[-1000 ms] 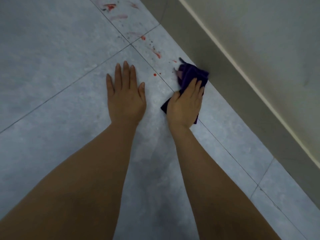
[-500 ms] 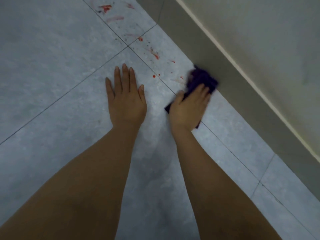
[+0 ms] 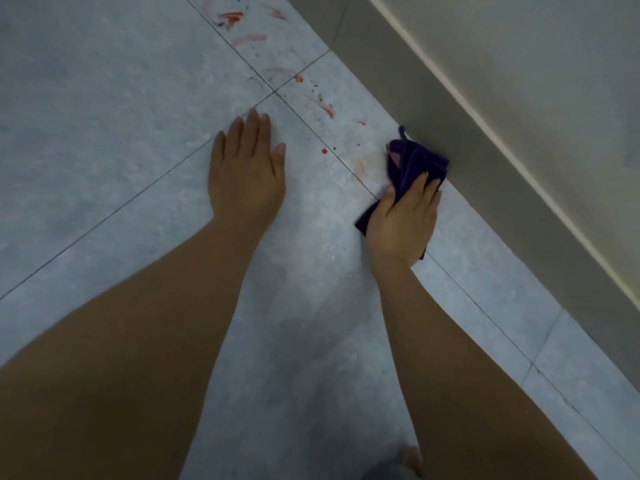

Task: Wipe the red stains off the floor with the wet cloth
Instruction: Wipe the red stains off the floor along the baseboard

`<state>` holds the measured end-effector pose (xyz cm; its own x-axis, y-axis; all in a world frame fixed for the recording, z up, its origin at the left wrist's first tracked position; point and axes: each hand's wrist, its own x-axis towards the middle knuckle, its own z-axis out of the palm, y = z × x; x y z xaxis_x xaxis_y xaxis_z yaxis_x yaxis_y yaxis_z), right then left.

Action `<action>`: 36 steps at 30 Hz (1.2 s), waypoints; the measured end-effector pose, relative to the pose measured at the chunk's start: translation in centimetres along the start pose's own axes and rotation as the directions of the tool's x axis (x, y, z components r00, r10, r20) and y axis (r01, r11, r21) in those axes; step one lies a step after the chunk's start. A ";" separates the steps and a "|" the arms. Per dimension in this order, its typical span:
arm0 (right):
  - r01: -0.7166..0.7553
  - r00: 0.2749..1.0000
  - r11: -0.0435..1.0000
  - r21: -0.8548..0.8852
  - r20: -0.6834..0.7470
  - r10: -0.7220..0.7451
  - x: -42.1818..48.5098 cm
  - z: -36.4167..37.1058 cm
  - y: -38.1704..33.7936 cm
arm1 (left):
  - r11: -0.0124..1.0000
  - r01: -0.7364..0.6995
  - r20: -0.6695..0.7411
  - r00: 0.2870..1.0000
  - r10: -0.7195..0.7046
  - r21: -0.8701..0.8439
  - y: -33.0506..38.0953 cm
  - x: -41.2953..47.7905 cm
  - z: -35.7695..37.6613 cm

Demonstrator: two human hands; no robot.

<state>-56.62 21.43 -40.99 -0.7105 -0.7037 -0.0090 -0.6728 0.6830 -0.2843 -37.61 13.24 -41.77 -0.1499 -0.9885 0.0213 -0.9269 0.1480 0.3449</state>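
The right hand [image 3: 401,220], fingers [image 3: 417,183] pinching the cloth [image 3: 414,161] at the floor's [image 3: 104,116] wall edge, leaves a faint smear [image 3: 362,165] beside it, while the red stains [image 3: 327,110] farther along remain, left hand [image 3: 246,171] flat, fingers together.

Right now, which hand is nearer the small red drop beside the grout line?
Left. The left hand lies flat just left of the drop; the right hand, pressing the cloth, sits farther, lower right.

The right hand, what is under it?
Under the right hand lies a purple cloth, pressed on the grey floor beside the wall. Its bunched front and a rear corner stick out. Any stain beneath it is covered.
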 end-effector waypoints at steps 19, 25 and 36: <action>0.128 0.991 0.991 0.035 0.021 -0.129 -2.5 -0.3 0.4 | 0.995 0.026 -0.017 1.000 -0.025 0.094 -2.5 1.0 0.0; -0.079 0.997 0.997 -0.005 0.020 0.079 2.2 1.1 -5.4 | 0.996 0.013 -0.022 1.000 -0.011 0.085 -1.8 1.0 0.1; 0.448 0.885 0.890 0.089 0.099 -0.455 0.3 0.7 -4.7 | 0.996 0.010 -0.023 1.000 -0.008 0.083 -1.9 1.1 -0.1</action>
<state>-53.52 17.87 -40.32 -0.3021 -0.9529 0.0266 -0.8982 0.2752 -0.3428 -35.97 11.89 -42.33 -0.1345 -0.9901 0.0403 -0.9538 0.1404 0.2658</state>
